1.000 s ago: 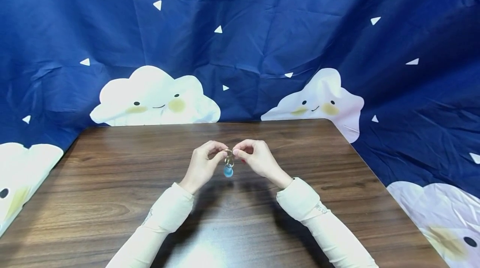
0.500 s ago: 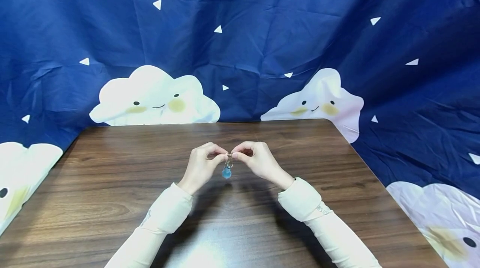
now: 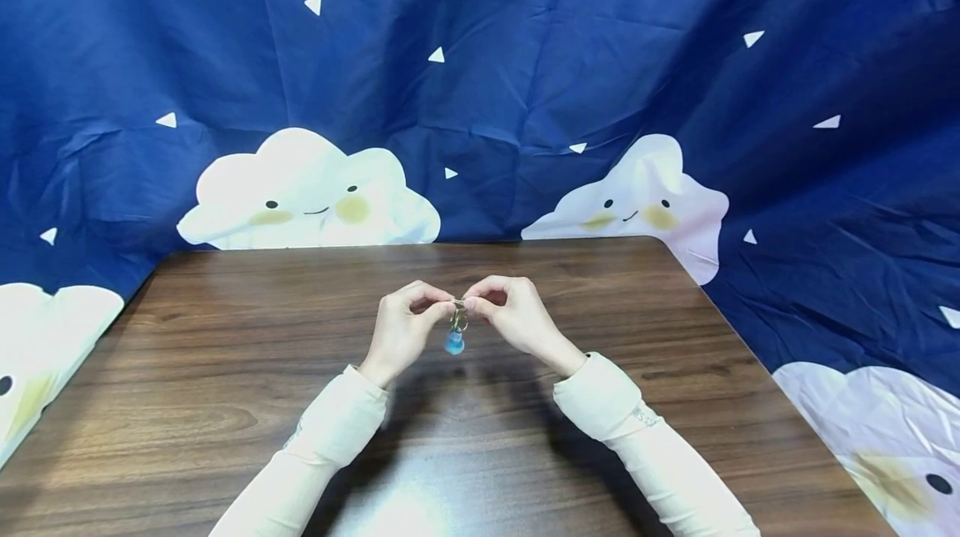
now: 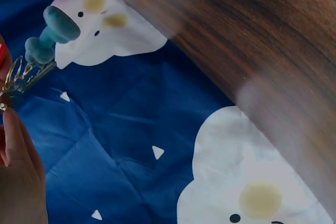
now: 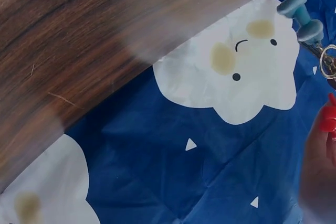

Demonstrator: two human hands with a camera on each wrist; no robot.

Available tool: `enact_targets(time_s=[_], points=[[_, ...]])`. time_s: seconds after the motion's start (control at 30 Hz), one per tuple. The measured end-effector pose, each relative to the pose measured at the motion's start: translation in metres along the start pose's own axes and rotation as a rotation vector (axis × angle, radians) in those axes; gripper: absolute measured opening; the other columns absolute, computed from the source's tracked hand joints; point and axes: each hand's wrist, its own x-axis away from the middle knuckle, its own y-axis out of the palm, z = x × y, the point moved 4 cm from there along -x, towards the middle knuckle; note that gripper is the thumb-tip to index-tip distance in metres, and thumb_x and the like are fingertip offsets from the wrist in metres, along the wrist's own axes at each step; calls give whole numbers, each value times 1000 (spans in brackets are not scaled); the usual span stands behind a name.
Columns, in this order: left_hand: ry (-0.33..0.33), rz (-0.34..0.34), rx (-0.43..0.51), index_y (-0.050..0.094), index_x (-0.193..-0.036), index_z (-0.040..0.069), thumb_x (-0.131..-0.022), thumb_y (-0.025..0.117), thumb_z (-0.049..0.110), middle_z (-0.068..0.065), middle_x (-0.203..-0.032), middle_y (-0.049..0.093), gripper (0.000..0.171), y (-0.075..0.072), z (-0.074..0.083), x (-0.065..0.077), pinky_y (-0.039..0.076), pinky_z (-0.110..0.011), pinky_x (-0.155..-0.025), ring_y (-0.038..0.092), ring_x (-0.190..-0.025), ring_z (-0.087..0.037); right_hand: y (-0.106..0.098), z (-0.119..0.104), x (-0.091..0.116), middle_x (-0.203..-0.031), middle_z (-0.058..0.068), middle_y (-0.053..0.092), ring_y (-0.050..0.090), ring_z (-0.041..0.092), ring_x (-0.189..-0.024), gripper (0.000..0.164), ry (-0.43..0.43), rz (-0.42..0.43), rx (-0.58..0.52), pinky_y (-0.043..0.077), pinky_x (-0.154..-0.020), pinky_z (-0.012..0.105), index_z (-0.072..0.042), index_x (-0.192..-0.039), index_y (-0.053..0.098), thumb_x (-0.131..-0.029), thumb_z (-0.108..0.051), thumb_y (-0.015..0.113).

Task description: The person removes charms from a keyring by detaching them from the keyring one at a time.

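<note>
Over the middle of the table, my left hand [image 3: 399,328] and right hand [image 3: 517,322] face each other, thumb and fingertips of both pinching a gold-coloured keyring [image 3: 458,302]. From it hangs a blue charm [image 3: 454,342], dumbbell-shaped with two rounded ends in the left wrist view [image 4: 52,34] and right wrist view. Smaller gold rings [image 5: 328,62] link the charm to the keyring. Against my right hand lies a small red piece [image 5: 329,119]; whether it is joined to the keyring cannot be told. The fingertips hide part of the ring.
A brown wood-grain table [image 3: 225,404] lies under both arms, its far edge ahead of the hands. Behind it hangs a dark blue cloth [image 3: 480,87] with white clouds and small triangles. White sleeves cover both forearms.
The keyring, seen more face-on a second ago, now appears nearly edge-on between the fingertips. Both hands dipped slightly, then rose a little; the blue charm swung and turned beneath them.
</note>
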Motion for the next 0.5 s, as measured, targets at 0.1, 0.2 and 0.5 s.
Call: enact_targets(time_s=[0.1,0.2,0.5], points=[[-19,10,17,68,-81,-1,-76,70,4,-14,-83,68,7,-2,2,1,52,-19,-70,64,-73,-8,2,1,-1,-71,13,66,60,26,-65,5,14,2,-23,54,-65,47,-1,-83,67,-80,-5,66],[-32,21,59,69,-80,2,-76,71,7,-12,-82,68,7,-1,-10,-1,51,-18,-67,63,-71,-4,2,2,-2,-71,12,66,60,23,-63,6,19,3,-32,54,-63,42,-1,-84,67,-80,-5,66],[-156,31,218,67,-85,-4,-75,71,3,-15,-84,68,13,1,-19,-1,51,-19,-66,62,-71,-5,3,1,-2,-65,8,61,53,10,-58,6,21,7,-71,51,-57,26,1,-84,66,-80,-4,65]])
